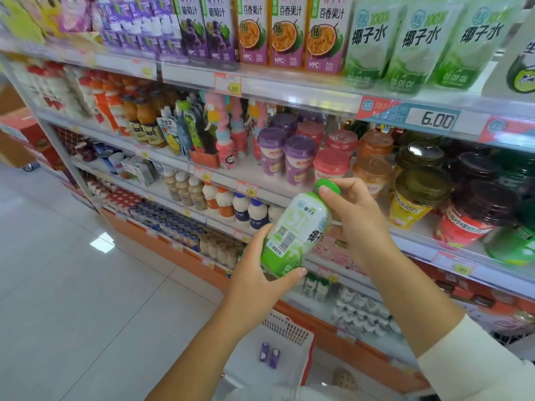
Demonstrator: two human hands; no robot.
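A green-and-white coconut water bottle [298, 233] with a green cap is held tilted in front of the drink shelves, barcode facing me. My left hand [260, 273] grips its lower end, thumb and fingers curled round the base. My right hand [356, 218] holds the upper end, fingers wrapped near the cap and shoulder. Both forearms reach in from the bottom of the view; the right one wears a white sleeve.
Shelves [289, 91] of juice cartons, coconut water pouches, cup drinks and small bottles fill the right and top. A white shopping basket [292, 334] with two small purple cartons [269, 354] sits below my arms. Pale tiled floor [86, 285] stretches left.
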